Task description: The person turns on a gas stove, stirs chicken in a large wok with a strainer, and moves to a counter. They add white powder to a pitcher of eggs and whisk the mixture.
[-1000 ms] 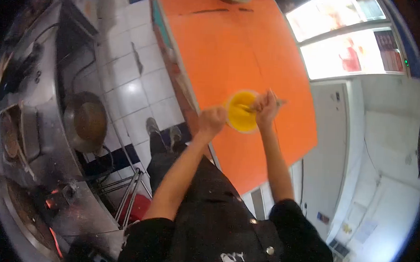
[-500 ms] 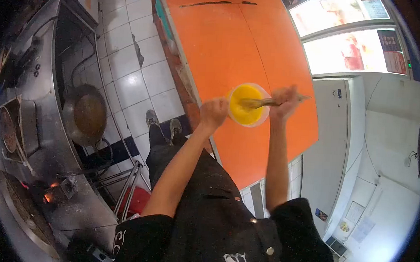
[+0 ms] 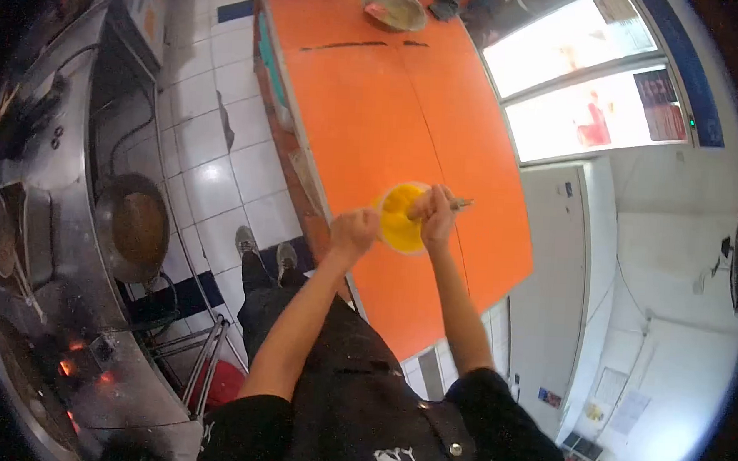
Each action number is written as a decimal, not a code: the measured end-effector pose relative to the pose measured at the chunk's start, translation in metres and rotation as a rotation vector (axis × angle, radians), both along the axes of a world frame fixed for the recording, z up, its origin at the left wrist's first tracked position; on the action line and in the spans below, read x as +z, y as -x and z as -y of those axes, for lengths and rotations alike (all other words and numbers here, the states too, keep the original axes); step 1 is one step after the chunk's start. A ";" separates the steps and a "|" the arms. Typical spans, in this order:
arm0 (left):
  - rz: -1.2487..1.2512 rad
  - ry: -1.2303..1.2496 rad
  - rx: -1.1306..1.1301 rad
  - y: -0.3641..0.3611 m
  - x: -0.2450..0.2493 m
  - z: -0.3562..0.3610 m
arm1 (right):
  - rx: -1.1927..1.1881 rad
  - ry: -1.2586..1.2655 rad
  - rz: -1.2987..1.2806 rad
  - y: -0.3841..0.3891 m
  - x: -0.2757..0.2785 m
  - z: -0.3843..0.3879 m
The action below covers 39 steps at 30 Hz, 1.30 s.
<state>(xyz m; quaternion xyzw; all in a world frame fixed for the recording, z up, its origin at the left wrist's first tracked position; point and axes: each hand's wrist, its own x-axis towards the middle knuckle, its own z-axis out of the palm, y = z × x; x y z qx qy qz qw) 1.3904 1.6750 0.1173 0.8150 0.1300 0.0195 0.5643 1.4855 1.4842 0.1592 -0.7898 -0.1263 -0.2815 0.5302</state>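
A pale round tub [image 3: 416, 253] holding bright yellow liquid [image 3: 398, 229], like beaten egg, stands on the orange table. At its left rim, my left hand [image 3: 355, 233] is closed in a fist-like grip on the edge. My right hand [image 3: 436, 217] is over the right side of the tub, fingers wrapped round a whisk [image 3: 462, 204]. The handle end sticks out to the right of that hand. The whisk's head is mostly hidden by my fingers and the liquid.
The orange table [image 3: 367, 105] carries a metal bowl [image 3: 395, 8] at its far end. To the left, a steel stove [image 3: 59, 181] holds a wok [image 3: 133, 228], a rectangular pan [image 3: 22, 233] and glowing flames [image 3: 68, 367]. A white fridge [image 3: 551, 265] stands right.
My right hand has moved left, over the tub, with the whisk held more steeply. The view has shifted, showing more of the table's far end. My left hand stays at the rim.
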 end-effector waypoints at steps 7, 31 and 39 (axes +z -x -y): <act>0.210 -0.256 -0.083 0.001 -0.028 0.014 | 0.392 -0.185 -0.591 -0.004 0.012 -0.022; 0.191 -0.286 -0.063 -0.006 -0.009 0.004 | 0.232 -0.378 -0.580 -0.001 0.051 -0.039; 0.033 -0.051 0.031 -0.006 0.001 -0.001 | 0.269 -0.413 -0.451 0.041 0.070 -0.043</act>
